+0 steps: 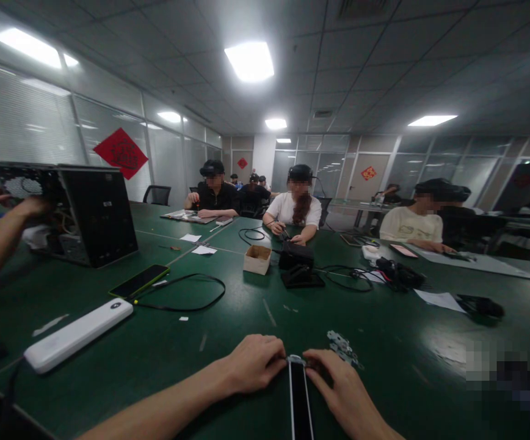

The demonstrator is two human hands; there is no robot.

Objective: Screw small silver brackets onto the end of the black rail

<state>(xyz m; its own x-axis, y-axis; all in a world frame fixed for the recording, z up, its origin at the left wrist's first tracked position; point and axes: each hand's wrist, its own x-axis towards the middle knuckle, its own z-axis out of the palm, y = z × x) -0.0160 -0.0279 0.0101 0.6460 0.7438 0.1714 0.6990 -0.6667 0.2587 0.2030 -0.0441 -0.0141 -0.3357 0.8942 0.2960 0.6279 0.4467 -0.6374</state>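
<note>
A long narrow piece [300, 400], black in the middle with pale metal edges, runs up from the bottom of the head view. Across its far end sits a small silvery metal bracket [296, 359]. From the left, my left hand [258, 362] pinches the bracket's left end, fingers curled. My right hand [338, 382] has its thumb and forefinger closed at the bracket's other end. Just beyond my right hand lies a loose pile of small flat metal pieces [344, 348]. The fingertips partly hide the ends of the bracket.
On the green table [228, 342] lie a white power bank [79, 335], a phone [140, 281] and a black cable [221, 293]. Beyond stand a small cardboard box [256, 261] and a black stand [299, 269]. At left, another person's arms reach into a computer case [98, 214]. Co-workers sit opposite.
</note>
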